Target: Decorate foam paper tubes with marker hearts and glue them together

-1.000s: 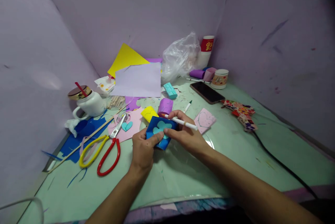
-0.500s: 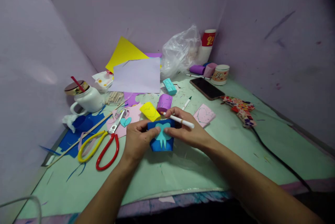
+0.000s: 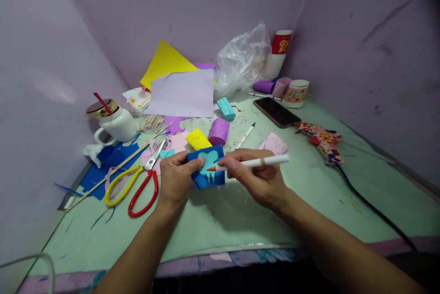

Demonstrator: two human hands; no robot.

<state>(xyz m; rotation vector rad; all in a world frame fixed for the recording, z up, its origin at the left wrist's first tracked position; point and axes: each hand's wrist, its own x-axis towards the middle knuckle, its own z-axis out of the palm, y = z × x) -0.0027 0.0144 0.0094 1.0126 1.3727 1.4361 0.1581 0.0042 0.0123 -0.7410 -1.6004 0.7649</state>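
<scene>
The left hand (image 3: 177,179) is gripping a blue paper roll (image 3: 206,168) just above the green desk (image 3: 240,225), thumb pressing on its front beside a teal cut-out (image 3: 208,162) stuck there. The right hand (image 3: 257,179) is holding a white marker (image 3: 252,163) — fingers pinching its barrel, the red tip touching the cut-out. Red-and-yellow scissors (image 3: 132,188) are lying just left of the left hand, and a yellow roll (image 3: 198,139) and a purple roll (image 3: 219,131) are sitting just behind the blue one.
</scene>
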